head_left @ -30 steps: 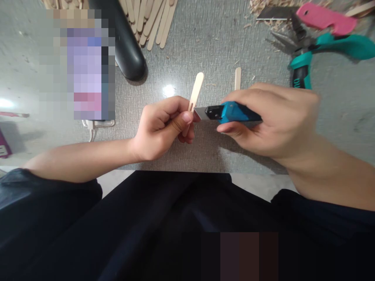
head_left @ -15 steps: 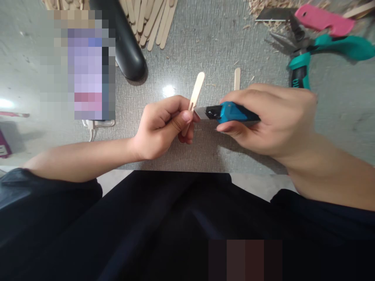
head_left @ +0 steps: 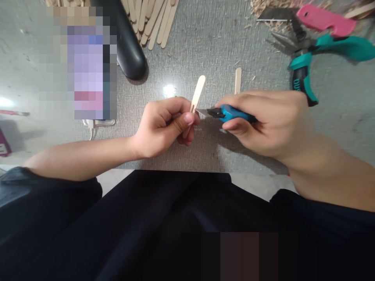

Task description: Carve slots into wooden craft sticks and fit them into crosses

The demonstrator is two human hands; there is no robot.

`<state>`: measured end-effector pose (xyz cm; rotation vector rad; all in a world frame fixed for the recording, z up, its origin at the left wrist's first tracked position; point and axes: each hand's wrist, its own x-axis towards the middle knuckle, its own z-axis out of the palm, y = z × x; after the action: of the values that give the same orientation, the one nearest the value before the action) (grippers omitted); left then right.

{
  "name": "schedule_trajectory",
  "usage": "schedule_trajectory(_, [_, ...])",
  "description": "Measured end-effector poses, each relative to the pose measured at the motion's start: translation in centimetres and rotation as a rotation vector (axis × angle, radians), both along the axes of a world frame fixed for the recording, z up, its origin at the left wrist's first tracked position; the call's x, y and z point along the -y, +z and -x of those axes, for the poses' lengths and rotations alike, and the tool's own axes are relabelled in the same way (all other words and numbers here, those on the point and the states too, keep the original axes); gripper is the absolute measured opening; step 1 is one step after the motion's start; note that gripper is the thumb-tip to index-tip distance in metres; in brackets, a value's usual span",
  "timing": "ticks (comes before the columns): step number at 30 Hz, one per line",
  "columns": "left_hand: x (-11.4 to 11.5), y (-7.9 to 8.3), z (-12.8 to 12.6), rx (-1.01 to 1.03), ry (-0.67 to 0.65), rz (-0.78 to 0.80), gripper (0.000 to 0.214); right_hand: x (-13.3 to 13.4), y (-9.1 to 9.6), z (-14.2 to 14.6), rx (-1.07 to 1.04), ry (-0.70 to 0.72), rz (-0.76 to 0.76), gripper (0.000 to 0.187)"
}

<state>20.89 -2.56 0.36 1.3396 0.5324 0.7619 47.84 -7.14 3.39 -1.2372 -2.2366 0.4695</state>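
My left hand [head_left: 164, 125] is closed on a pale wooden craft stick [head_left: 197, 90], pinching its lower part so the rounded top points up and slightly right. A narrow slot shows in the stick just above my thumb. My right hand [head_left: 272, 121] is wrapped round a blue utility knife [head_left: 231, 113], and its short steel blade [head_left: 202, 112] touches the stick's edge at the slot. Both hands hover low over the grey table [head_left: 211, 43].
A pile of craft sticks [head_left: 155, 19] and a black rounded object [head_left: 129, 47] lie at the back. One loose stick [head_left: 238, 80] lies behind my right hand. Teal-handled pliers [head_left: 310, 58], a pink-handled tool [head_left: 325, 19] and wood shavings sit back right. A blurred-out device lies left.
The knife has rolled in my right hand, showing less of its blue body, and the blade tip stays at the stick's slot. My left hand has hardly moved.
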Motion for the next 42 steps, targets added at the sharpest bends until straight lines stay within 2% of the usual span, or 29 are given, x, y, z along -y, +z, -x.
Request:
schedule_trajectory(6, [-0.4,-0.1,0.0,-0.002,-0.005,-0.065,0.054,0.2,0.1,0.2,-0.080,0.036,0.089,0.057])
schedule_trajectory(13, [-0.5,-0.4,0.3,0.027,-0.038,-0.128,0.046,0.5,0.3,0.4,0.006,-0.007,0.216,0.074])
schedule_trajectory(18, [-0.4,-0.6,0.4,0.004,-0.033,-0.126,0.045,0.9,0.0,0.3,-0.039,-0.008,0.158,0.062])
schedule_trajectory(27, [-0.5,-0.7,0.5,0.004,-0.064,-0.140,0.038,1.2,0.1,0.3,0.008,-0.014,0.221,0.071])
schedule_trajectory(32, [-0.5,-0.2,0.1,0.086,-0.072,-0.128,0.038,0.9,0.0,0.6,-0.049,0.013,0.115,0.066])
schedule_trajectory(36, [-0.2,-0.1,0.0,0.074,-0.003,-0.128,0.036,0.8,-0.1,0.7,-0.019,-0.014,0.047,0.070])
schedule_trajectory(42, [0.1,-0.4,0.0,-0.033,0.086,-0.116,0.047,1.1,0.6,0.3,0.017,-0.091,0.024,0.073])
